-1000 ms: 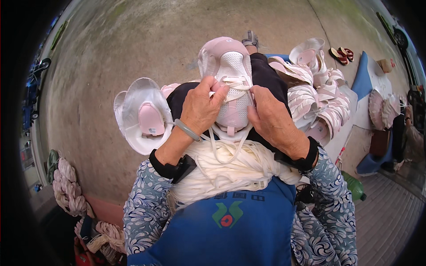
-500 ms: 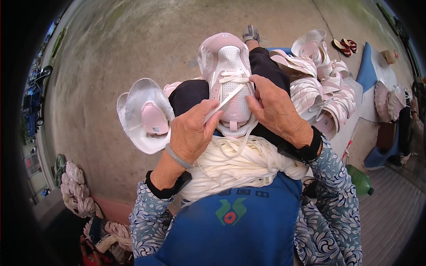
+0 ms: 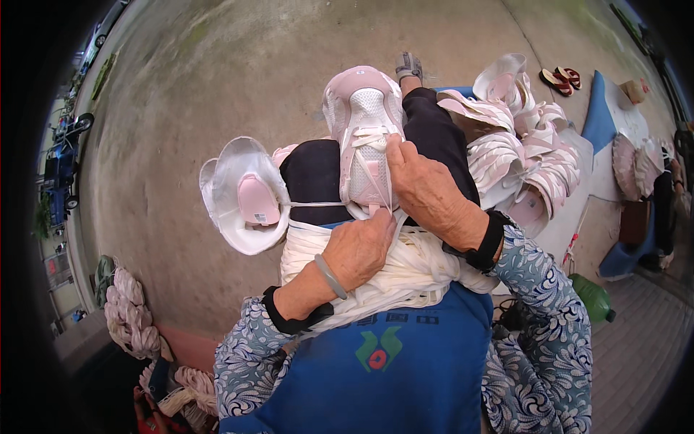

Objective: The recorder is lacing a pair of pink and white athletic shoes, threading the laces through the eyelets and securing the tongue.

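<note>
A pink and white shoe upper [image 3: 366, 107] lies between my thighs, toe pointing away, with a white shoelace [image 3: 374, 132] threaded across its throat. My right hand [image 3: 434, 186] is closed on the upper's right edge beside the lacing; its thumb is mostly hidden. My left hand [image 3: 361, 249] pinches a lace strand just below the pink heel tab. Another strand stretches left from there across my dark trouser leg. Under my hands, a thick bundle of cream laces [image 3: 419, 271] rests on my lap, over a blue apron [image 3: 426, 347].
At my left leg hangs another upper [image 3: 242, 195], its white lining showing. Stacked uppers [image 3: 531, 155] sit to the right, with sandals [image 3: 560, 81] beyond them. A green bottle [image 3: 591, 298] is at lower right. Bundled uppers [image 3: 130, 311] lie at lower left. Another person sits at far right.
My left hand has moved down and right, from the left side of the lacing to below the heel tab. My right hand has shifted slightly toward me and left along the upper's edge.
</note>
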A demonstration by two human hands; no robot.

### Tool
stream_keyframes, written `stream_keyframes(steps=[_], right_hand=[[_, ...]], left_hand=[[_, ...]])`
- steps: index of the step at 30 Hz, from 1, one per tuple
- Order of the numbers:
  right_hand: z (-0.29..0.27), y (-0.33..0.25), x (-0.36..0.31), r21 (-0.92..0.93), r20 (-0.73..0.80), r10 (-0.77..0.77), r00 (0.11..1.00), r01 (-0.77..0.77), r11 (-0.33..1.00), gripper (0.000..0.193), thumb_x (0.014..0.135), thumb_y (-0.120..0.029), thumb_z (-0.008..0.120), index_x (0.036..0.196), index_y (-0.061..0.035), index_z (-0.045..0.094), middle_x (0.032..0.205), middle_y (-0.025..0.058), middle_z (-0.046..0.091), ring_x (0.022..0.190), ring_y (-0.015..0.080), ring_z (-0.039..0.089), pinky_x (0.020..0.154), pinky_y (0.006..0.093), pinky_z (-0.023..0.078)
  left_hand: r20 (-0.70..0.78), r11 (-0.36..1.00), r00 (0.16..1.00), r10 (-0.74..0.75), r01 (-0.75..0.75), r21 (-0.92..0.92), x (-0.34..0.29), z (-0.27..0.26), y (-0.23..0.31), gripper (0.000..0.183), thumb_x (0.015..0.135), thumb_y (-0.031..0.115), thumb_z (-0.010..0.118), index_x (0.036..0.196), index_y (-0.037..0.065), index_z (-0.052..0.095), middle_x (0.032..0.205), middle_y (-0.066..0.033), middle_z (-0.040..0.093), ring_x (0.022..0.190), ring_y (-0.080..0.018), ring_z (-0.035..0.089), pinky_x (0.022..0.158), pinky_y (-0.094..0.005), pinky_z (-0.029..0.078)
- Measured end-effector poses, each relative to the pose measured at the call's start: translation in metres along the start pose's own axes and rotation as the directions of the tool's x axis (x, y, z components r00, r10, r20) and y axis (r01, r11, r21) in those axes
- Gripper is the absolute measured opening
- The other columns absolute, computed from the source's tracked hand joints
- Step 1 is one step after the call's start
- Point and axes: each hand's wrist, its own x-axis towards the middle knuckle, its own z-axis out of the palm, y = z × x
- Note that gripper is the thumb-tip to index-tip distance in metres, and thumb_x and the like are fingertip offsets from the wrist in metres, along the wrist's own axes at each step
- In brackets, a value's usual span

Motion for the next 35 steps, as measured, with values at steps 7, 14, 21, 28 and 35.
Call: stream_keyframes(steps=[7, 14, 21, 28, 35], right_hand=[[-0.024, 0.017, -0.01, 0.342, -0.014, 0.1, 0.995, -0.089, 0.935, 0.043, 0.086, -0.01, 0.063, 0.123, 0.0016, 0.046, 0.096, 0.0194, 0.054, 0.083, 0.0386, 0.06, 0.069, 0.0418, 0.052], [-0.044, -0.005, -0.012, 0.26, -0.085, -0.124, 0.989, 0.142, 0.955, 0.042, 0.081, -0.002, 0.066, 0.121, -0.0041, 0.054, 0.1, 0.0152, 0.056, 0.087, 0.0318, 0.06, 0.073, 0.0379, 0.052], [-0.037, -0.02, -0.001, 0.209, -0.004, -0.288, 0.958, 0.283, 0.936, 0.045, 0.08, -0.007, 0.062, 0.124, -0.0091, 0.051, 0.098, 0.0133, 0.058, 0.083, 0.0291, 0.062, 0.07, 0.036, 0.05], [-0.048, -0.025, -0.01, 0.512, 0.069, 0.132, 0.989, -0.149, 0.846, 0.033, 0.081, 0.003, 0.066, 0.111, -0.0002, 0.055, 0.095, 0.0139, 0.056, 0.077, 0.0207, 0.061, 0.063, 0.0286, 0.049], [-0.07, -0.032, -0.012, 0.54, 0.659, 0.317, 0.682, -0.722, 0.433, 0.034, 0.101, -0.027, 0.051, 0.102, 0.0028, 0.066, 0.077, 0.0081, 0.064, 0.064, 0.0096, 0.06, 0.058, 0.0244, 0.05]], left_hand=[[-0.052, 0.738, 0.958, -0.284, 0.184, -0.649, -0.027, -0.037, -0.014, 0.033, 0.103, 0.032, 0.047, 0.092, 0.004, 0.061, 0.062, 0.0065, 0.045, 0.056, -0.0043, 0.04, 0.051, -0.0244, 0.034], [-0.066, 0.945, 0.993, 0.096, -0.112, -0.307, -0.036, -0.015, 0.023, 0.025, 0.099, 0.022, 0.05, 0.086, 0.001, 0.054, 0.067, -0.0204, 0.053, 0.061, -0.0389, 0.054, 0.057, -0.0438, 0.042], [-0.017, 0.876, 0.988, 0.154, -0.144, -0.461, -0.041, -0.009, 0.022, 0.023, 0.098, 0.024, 0.051, 0.087, 0.003, 0.05, 0.067, -0.0225, 0.055, 0.066, -0.0441, 0.055, 0.058, -0.0496, 0.042], [-0.034, 0.784, 0.976, 0.216, -0.194, -0.59, -0.046, -0.024, 0.017, 0.025, 0.098, 0.025, 0.052, 0.087, 0.003, 0.051, 0.062, -0.0221, 0.054, 0.061, -0.0426, 0.057, 0.056, -0.0489, 0.043], [0.05, 0.671, 0.94, 0.338, -0.203, -0.713, -0.038, -0.036, 0.016, 0.024, 0.098, 0.028, 0.053, 0.098, 0.003, 0.055, 0.067, -0.0205, 0.059, 0.064, -0.0399, 0.061, 0.058, -0.047, 0.046]])
